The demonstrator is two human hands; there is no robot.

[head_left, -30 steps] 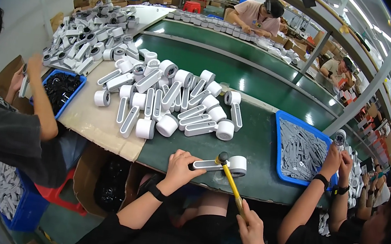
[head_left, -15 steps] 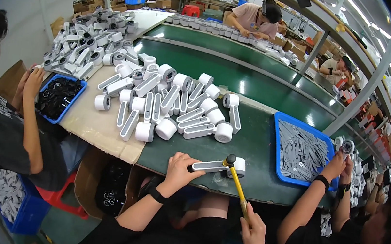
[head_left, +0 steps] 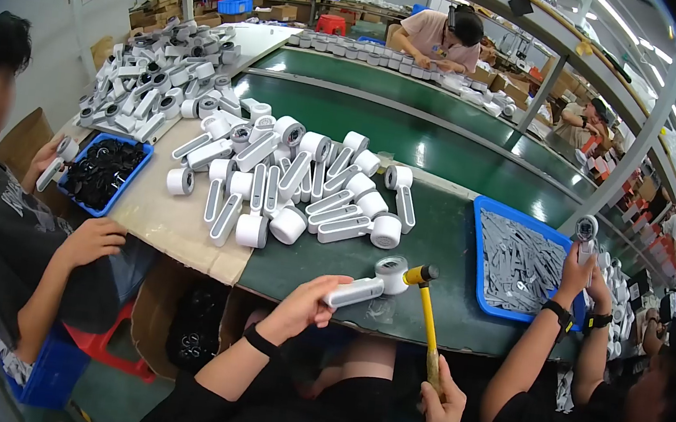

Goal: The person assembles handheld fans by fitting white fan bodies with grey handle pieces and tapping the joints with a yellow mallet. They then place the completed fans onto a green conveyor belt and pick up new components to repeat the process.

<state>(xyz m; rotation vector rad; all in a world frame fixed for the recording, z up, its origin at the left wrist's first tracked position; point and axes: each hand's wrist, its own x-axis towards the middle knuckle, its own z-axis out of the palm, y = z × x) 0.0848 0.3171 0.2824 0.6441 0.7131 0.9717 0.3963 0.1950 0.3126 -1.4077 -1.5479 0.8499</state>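
My left hand (head_left: 305,308) is closed round the handle end of a white long-handled unit (head_left: 357,293) with a round, drum-shaped head. That head's ringed face points upward above the near edge of the green table. In my right hand (head_left: 444,403) is a hammer (head_left: 429,319) with a yellow shaft, gripped low down. Its yellow-and-black head is beside the unit's round head; whether they touch I cannot tell. Under the unit lies a small piece of clear plastic (head_left: 380,311). Beyond my hands is a pile of similar white units (head_left: 296,174).
A blue tray (head_left: 480,258) of grey strips is on the right, beside a co-worker's hands (head_left: 582,270). On the left, another co-worker (head_left: 5,204) sits by a blue tray (head_left: 140,163) of black parts. A green conveyor (head_left: 382,124) runs behind; a cardboard box (head_left: 152,315) stands below the table.
The unit has been turned over in my left hand, from grey strip up to ringed face up. The hammer head has shifted slightly right. The left co-worker's hands have come apart.
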